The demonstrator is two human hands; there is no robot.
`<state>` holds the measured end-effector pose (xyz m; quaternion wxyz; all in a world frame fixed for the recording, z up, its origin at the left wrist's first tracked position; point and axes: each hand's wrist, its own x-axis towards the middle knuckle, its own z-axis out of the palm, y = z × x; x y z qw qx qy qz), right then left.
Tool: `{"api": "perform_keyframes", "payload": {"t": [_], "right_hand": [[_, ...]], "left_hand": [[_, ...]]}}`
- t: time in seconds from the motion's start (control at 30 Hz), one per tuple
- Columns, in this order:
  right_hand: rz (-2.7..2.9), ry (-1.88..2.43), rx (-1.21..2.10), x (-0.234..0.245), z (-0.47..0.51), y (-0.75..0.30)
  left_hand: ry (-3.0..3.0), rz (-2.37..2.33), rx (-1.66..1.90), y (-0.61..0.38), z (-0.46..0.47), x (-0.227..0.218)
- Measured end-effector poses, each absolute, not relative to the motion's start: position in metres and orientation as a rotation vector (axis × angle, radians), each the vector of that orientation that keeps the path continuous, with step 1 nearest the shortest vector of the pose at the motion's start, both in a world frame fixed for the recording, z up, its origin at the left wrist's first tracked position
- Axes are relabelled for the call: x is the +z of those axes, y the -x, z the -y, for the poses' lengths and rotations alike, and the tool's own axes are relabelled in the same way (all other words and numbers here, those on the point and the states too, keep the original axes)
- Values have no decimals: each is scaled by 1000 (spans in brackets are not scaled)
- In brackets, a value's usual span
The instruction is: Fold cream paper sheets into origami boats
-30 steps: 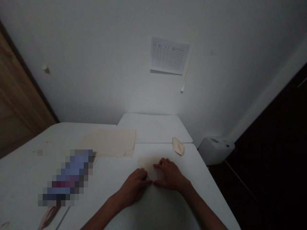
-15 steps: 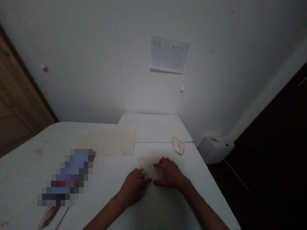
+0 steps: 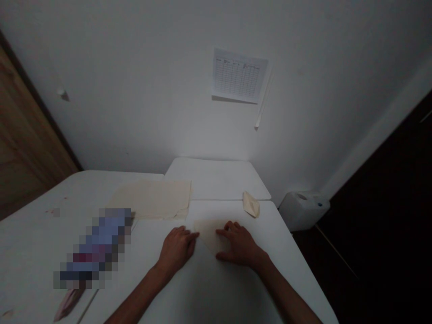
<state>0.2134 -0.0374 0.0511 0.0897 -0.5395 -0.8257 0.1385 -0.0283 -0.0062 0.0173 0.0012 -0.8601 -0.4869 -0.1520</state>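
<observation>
A folded piece of cream paper [image 3: 209, 230] lies flat on the white table. My right hand [image 3: 241, 245] rests on its right part, thumb and forefinger spread apart, the other fingers bent; it covers some of the paper. At the paper's left corner is my left hand [image 3: 178, 248], its fingers curled in and one digit stretched out, the tip touching the corner or just beside it. I see nothing inside that hand. Beyond my right hand lies a small folded cream paper piece [image 3: 251, 205].
Larger cream sheets [image 3: 155, 198] lie at the back left. Left of my arms is a blurred-out bluish object [image 3: 101, 240]. A white table [image 3: 216, 297] carries everything. On the floor at right stands a whitish plastic container [image 3: 300, 213]. A printed sheet [image 3: 238, 76] hangs on the wall.
My left hand has moved left and away from me, along the paper's slanting left edge to its corner. That edge now looks flatter. My right hand has stayed in place.
</observation>
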Motion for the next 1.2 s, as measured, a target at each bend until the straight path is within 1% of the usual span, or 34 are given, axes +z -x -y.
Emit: {"api": "perform_keyframes", "payload": {"t": [0.23,0.4,0.5,0.57,0.63,0.7,0.87,1.0,1.2], "right_hand": [[2465,1599,384,50,37,-213],[2458,1602,378,50,38,-213],[2450,1598,381,51,37,-213],[2442,1596,390,51,37,-212],[2432,1602,403,49,38,-213],[2402,1618,409,45,39,-214],[2313,1612,383,36,44,-216],[2301,1604,347,35,48,-215],[2293,1586,311,35,52,-214]], "left_hand": [[2605,1604,-469,33,0,19],[2557,1537,-534,31,2,15],[2598,1368,-640,29,6,9],[2734,1145,-725,27,8,3],[2912,936,-724,26,11,-1],[3016,870,-688,24,13,-1],[3037,945,-686,16,18,12],[3018,995,-615,3,20,23],[2999,1099,-563,-8,16,24]]}}
